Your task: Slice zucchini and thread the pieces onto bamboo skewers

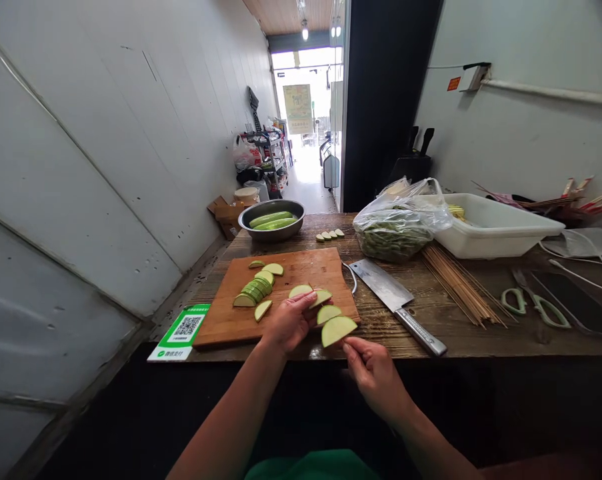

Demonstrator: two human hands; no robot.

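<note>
My left hand (291,321) is closed, its thumb and fingers pinching a half-round zucchini slice (321,298) above the cutting board. My right hand (373,370) is closed at the lower edge of the nearest zucchini slice (339,331). It appears to grip the end of a thin skewer, mostly hidden, with slices lined up along it. Another slice (327,313) sits between the hands. On the wooden cutting board (221,327) lie a row of overlapping slices (253,292) and a few loose ones (263,310).
A cleaver (385,287) lies right of the board, beside bamboo skewers (461,287), scissors (535,303) and a phone (575,303). Behind are a bowl (245,223) with zucchini, several slices (331,235), a plastic bag of greens (395,230) and a white tub (501,237). A QR-code card (178,333) lies left.
</note>
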